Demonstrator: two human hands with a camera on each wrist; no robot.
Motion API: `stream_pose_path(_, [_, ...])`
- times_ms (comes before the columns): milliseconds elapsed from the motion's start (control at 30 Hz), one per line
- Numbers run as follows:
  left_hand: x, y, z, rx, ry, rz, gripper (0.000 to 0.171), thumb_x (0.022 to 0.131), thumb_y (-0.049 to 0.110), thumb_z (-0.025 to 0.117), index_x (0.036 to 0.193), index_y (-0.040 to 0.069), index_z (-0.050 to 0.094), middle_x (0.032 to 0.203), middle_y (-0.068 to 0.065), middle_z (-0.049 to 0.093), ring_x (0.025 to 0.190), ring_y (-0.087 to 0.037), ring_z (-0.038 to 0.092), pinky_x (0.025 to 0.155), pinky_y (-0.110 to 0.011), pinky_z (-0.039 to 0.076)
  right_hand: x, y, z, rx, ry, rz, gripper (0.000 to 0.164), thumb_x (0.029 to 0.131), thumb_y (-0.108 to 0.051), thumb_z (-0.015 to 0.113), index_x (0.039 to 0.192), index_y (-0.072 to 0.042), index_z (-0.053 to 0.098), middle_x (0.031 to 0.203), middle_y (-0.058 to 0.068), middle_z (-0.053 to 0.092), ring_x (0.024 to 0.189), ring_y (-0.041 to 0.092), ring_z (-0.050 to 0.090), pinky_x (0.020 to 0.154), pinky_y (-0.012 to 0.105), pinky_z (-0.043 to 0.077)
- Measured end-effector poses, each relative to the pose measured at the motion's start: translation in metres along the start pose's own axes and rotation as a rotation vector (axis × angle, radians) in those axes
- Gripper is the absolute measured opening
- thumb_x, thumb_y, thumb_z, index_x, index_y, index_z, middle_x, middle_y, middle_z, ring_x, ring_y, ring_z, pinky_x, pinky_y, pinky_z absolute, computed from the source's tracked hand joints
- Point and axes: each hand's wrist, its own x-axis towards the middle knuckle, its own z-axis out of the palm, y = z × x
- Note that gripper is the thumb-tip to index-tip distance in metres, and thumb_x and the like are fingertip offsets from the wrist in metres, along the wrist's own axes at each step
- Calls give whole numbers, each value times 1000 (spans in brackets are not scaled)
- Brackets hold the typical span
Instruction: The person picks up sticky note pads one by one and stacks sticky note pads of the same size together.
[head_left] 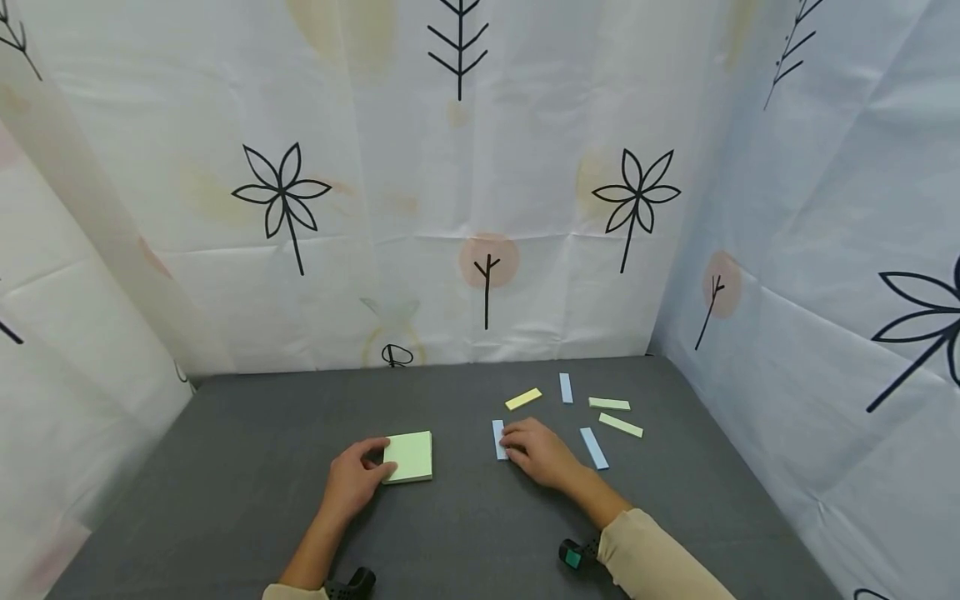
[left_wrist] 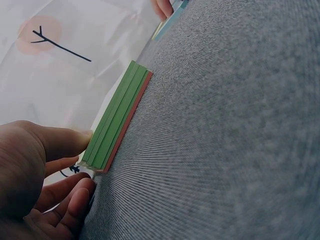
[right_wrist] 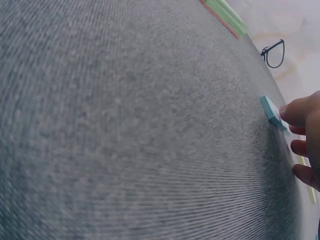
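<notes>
A square stack of pale green sticky notes [head_left: 408, 457] lies on the dark grey table. My left hand [head_left: 356, 477] holds it at its left side, thumb at the near corner and a finger farther back. In the left wrist view the stack [left_wrist: 118, 120] shows layered green edges over a red bottom layer. Farther right, my right hand [head_left: 542, 452] grips a narrow light blue sticky-note strip [head_left: 498, 440] by its right side. The right wrist view shows the thumb on that blue strip [right_wrist: 270, 109], the other fingers curled beyond it.
Around my right hand lie a yellow strip [head_left: 523, 399], a blue strip [head_left: 566, 388] behind, another blue strip [head_left: 594, 448] beside the wrist, and two pale green strips, one farther back [head_left: 609, 403] and one nearer [head_left: 621, 425]. Patterned white cloth [head_left: 525, 183] encloses the table's back and sides.
</notes>
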Motion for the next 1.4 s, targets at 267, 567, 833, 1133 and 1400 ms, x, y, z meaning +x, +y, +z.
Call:
stream_pose_path(267, [1, 0, 1, 2, 14, 3, 40, 81, 13, 78, 119, 7, 68, 99, -8, 65, 68, -14, 53, 60, -33, 42, -2, 7, 2, 23, 17, 64, 22, 86, -11, 72, 107, -6, 73, 112, 10, 68, 107, 30, 58, 90, 53, 42])
stream_pose_path(567, [0, 2, 4, -2, 12, -8, 39, 80, 11, 79, 117, 5, 69, 92, -5, 64, 65, -14, 52, 59, -32, 41, -4, 3, 5, 28, -8, 82, 22, 86, -15, 73, 107, -10, 74, 112, 5, 68, 103, 25, 56, 87, 52, 41])
stream_pose_path(833, [1, 2, 3, 11, 16, -12, 39, 80, 12, 79, 117, 5, 69, 95, -7, 65, 66, -14, 52, 60, -32, 41, 0, -5, 13, 35, 14, 70, 23, 85, -19, 74, 107, -11, 74, 112, 4, 68, 102, 24, 56, 85, 51, 41])
stream_pose_path(1133, [4, 3, 0, 11, -12, -19, 39, 80, 12, 79, 117, 4, 68, 105, -10, 66, 67, -15, 51, 58, -32, 41, 1, -5, 17, 45, 37, 71, 22, 85, -18, 75, 106, -12, 74, 111, 3, 68, 101, 23, 56, 85, 50, 42])
stream_pose_path(1400, [5, 9, -6, 40, -9, -29, 40, 83, 16, 76, 120, 3, 66, 113, -13, 66, 87, -23, 62, 71, -39, 48, 1, -6, 19, 65, 39, 76, 22, 86, -18, 74, 106, -11, 74, 111, 4, 69, 101, 23, 56, 84, 50, 42])
